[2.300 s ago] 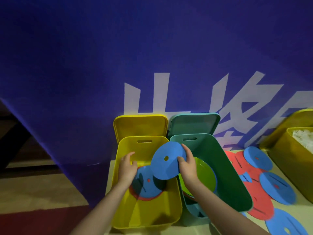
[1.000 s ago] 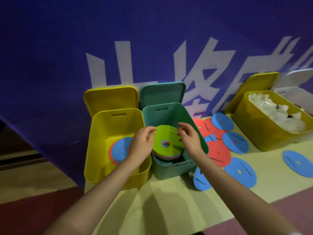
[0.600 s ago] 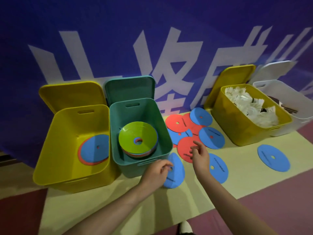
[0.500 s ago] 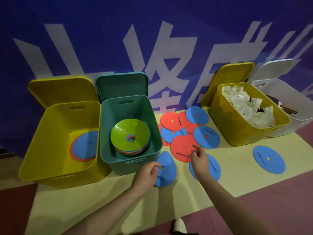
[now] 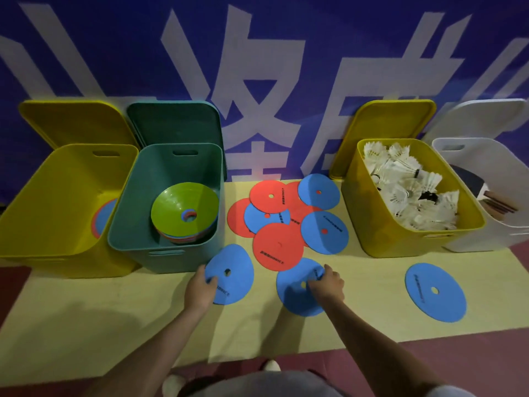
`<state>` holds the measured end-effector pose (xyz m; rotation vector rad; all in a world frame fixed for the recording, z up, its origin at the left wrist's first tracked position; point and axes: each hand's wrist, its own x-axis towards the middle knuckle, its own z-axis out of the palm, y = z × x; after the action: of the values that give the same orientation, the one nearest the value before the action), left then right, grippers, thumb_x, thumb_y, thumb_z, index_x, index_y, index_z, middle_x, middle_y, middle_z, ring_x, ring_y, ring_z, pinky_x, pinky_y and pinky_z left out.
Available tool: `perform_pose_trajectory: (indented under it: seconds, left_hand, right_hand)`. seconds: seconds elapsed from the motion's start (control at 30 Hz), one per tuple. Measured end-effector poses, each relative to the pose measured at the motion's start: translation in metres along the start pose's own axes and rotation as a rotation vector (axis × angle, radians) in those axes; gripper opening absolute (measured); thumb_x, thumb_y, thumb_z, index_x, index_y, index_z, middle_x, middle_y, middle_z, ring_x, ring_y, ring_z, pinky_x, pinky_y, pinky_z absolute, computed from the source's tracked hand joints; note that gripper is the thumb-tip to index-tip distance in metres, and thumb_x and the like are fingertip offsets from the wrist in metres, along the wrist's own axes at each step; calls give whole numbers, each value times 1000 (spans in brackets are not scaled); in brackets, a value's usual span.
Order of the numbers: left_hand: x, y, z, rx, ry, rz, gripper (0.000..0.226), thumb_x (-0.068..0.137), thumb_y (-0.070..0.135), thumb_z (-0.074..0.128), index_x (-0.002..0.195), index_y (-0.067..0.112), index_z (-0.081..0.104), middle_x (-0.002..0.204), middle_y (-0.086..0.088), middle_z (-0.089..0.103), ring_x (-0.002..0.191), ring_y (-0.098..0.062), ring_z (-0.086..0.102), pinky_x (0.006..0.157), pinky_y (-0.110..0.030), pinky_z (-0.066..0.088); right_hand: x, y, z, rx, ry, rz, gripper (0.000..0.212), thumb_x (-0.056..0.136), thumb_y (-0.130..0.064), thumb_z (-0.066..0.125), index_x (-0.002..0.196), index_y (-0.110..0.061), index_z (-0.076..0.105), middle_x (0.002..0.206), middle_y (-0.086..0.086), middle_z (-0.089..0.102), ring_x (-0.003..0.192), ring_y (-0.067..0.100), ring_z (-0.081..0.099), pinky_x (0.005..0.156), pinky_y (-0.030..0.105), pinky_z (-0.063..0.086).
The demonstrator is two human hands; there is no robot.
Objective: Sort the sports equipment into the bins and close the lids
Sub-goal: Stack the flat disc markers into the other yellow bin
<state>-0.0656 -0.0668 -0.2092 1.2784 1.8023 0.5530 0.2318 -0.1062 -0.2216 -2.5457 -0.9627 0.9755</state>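
Well beyond the left hand and off to its left stands a yellow bin (image 5: 51, 213), lid up, with a blue and a red disc lying on its floor. Next to it, just past the left hand, the green bin (image 5: 160, 239) holds a stack of shallow cones with a lime one on top.

The left hand (image 5: 200, 290) grips the near edge of a blue disc (image 5: 232, 270), thumb on top and fingers apparently curled under; the disc's far side seems tilted up off the mat. The hands are apart, each on its own disc. The right hand (image 5: 327, 285) rests on a second blue disc (image 5: 297, 290) that lies flat, its fingers bent at the far rim; whether they have hooked under it I cannot tell.

Beyond both hands lies the overlapping pile of discs (image 5: 283, 222), red and blue. A lone blue disc (image 5: 435, 292) sits well to the right of the right hand, and farther off a yellow bin of shuttlecocks (image 5: 406, 184) and a white bin (image 5: 486, 233).

This looks like the pickup step for the flat discs. The next move probably calls for peeling the right-hand disc off the mat and carrying both over to the far-left bin. All lids remain open.
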Motion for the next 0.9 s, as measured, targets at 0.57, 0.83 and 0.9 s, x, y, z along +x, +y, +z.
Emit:
perform_pose_trajectory:
  seconds: [0.57, 0.83, 0.9]
  left_hand:
    - [-32, 118, -15, -95, -161, 517, 61, 92, 1, 44, 138, 40, 34, 122, 15, 51, 96, 7, 54, 85, -34, 50]
    - [0, 163, -80, -282, 0, 556, 55, 87, 4, 48, 135, 32, 43, 116, 11, 54, 94, -2, 58, 75, -30, 53]
    - [9, 168, -100, -301, 47, 564, 57, 88, -3, 46, 137, 25, 43, 119, 12, 52, 95, -1, 55, 77, -20, 47]
  right_hand:
    - [-31, -22, -31, 415, 16, -443, 31, 97, -16, 50, 128, -18, 51, 110, -8, 60, 102, 15, 58, 88, 36, 50]
    - [-56, -106, -91, 726, 189, -538, 35, 98, -11, 46, 131, -22, 53, 132, -4, 53, 115, 9, 51, 93, 26, 44]
    - [-67, -134, -97, 850, 223, -553, 34, 98, -10, 48, 129, -21, 54, 132, -4, 54, 112, 6, 53, 91, 21, 46]
